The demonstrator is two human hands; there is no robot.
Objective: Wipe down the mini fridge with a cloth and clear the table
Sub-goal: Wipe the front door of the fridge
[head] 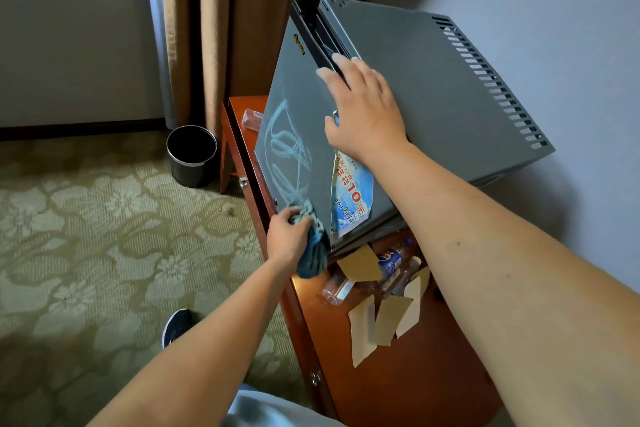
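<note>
1. Mini fridge (415, 87): grey metal box standing on the wooden table (408, 374) against the wall, door facing you. Rigid and probably heavy; don't lift it, steady it at the top edge. The door face carries smeared wipe streaks, so judge the wiping part-done.
2. Right hand (363, 107): lies flat over the door's top edge, fingers straight and slightly spread, gripping nothing. A sound bracing point.
3. Cloth (313, 250): teal, soft, limp; hangs at the door's lower left corner. Bunch it so it presses evenly.
4. Left hand (289, 236): fingers curled round the cloth, holding it against the door.
5. Sticker (349, 194): peeling at its edge; wipe lightly, it may tear.
6. Plastic bottles (391, 263) and paper scraps (377, 322): on the table beside the fridge; light, bottles likely to roll. Not yet cleared.
</note>
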